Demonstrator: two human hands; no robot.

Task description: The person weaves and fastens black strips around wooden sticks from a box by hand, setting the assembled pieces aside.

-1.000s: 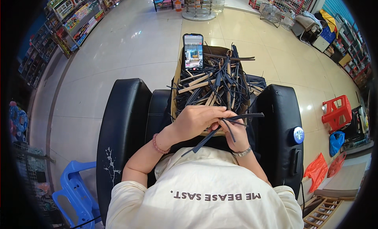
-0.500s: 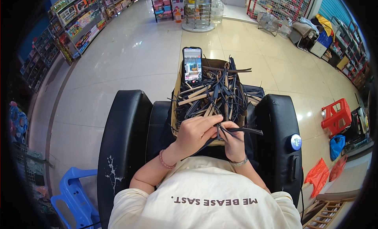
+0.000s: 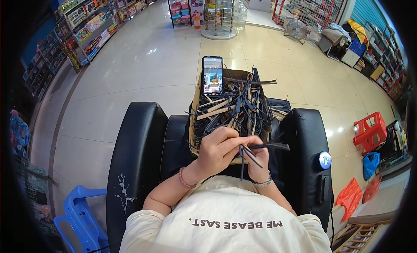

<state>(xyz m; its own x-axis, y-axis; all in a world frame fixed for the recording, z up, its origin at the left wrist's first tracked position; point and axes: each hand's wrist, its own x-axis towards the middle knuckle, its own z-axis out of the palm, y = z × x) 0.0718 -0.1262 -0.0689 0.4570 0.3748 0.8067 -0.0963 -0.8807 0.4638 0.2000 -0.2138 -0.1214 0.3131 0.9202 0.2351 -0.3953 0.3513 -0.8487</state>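
Observation:
Close together over the near edge of a cardboard box (image 3: 194,122), my two hands work on a small bunch of thin black strips (image 3: 273,146). My left hand (image 3: 218,149), a beaded bracelet at its wrist, is closed in a pinch, its fingertips meeting the right hand's. My right hand (image 3: 259,157), wearing a metal-banded watch, is closed round the bunch. Some strip ends point right, and others hang down toward my shirt. The pinched spot itself is hidden by the fingers. In the box lies a tangled heap of black and tan strips (image 3: 236,103).
A lit phone (image 3: 213,75) stands upright at the box's far left corner. Black padded armrests (image 3: 134,161) flank me, the right one bearing a round lit device (image 3: 325,160). A blue plastic chair (image 3: 82,218) and a red stool (image 3: 370,131) stand on the tiled floor, with shop shelves (image 3: 89,24) beyond.
Both hands have stayed over the box's near edge with the fingers regripped. Several strip ends now hang lower, toward my shirt. The view has shifted slightly.

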